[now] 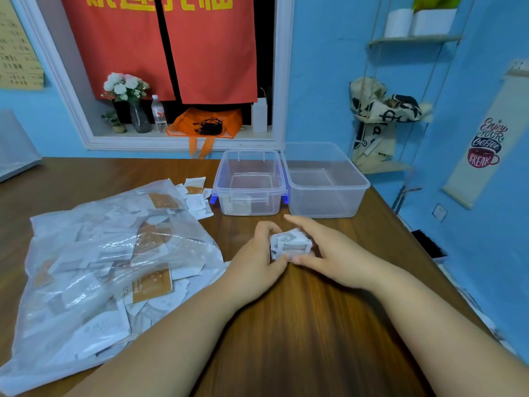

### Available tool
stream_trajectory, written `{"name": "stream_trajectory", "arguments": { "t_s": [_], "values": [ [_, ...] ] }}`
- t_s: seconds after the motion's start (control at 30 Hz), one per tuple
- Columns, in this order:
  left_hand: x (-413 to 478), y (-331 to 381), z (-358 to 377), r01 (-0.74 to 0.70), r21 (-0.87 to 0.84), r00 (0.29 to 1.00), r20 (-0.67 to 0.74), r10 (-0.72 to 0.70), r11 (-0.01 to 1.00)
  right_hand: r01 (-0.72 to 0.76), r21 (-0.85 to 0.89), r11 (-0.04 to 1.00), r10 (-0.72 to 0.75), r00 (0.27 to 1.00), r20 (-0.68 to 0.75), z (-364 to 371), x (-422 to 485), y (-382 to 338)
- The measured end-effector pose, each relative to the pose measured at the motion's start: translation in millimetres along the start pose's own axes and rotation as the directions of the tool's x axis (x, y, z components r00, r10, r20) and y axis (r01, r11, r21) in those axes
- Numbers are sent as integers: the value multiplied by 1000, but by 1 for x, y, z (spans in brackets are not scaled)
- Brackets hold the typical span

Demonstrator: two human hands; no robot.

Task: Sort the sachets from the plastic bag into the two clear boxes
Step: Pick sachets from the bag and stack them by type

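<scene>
Holding a small stack of white sachets between both hands: left hand and right hand curl round it, just in front of the blue-clipped clear box. Second clear box stands just right of it. Plastic bag of sachets lies to its left, with loose sachets near its left wall.

The red curtain carries large yellow Chinese characters along its top, cut off by the frame; probably 欢迎光临. Far right of the curtain, a hanging scroll reads "Enjoy your coffee break" around a drawn cup. Left of the curtain, a paper notice bears rows too small to read. Print on the sachets below the curtain is blurred.
</scene>
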State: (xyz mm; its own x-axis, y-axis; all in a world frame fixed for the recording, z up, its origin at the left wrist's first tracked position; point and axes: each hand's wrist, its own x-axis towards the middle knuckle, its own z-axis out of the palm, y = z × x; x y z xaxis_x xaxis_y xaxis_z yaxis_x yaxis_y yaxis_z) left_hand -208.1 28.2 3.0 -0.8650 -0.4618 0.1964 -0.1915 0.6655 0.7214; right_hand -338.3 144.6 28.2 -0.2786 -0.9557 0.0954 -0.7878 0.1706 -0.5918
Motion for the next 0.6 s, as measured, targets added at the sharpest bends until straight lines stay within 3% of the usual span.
{"name": "stream_trajectory", "arguments": {
  "t_s": [0.4,0.6],
  "values": [
    [-2,5,-1,17,1,1000,19,-17,1000,71,-134,988,-63,996,64,5,2,-8],
    [-3,2,-2,74,-6,997,-36,-74,997,9,-68,998,-13,999,-48,3,3,0]
  ]
}}
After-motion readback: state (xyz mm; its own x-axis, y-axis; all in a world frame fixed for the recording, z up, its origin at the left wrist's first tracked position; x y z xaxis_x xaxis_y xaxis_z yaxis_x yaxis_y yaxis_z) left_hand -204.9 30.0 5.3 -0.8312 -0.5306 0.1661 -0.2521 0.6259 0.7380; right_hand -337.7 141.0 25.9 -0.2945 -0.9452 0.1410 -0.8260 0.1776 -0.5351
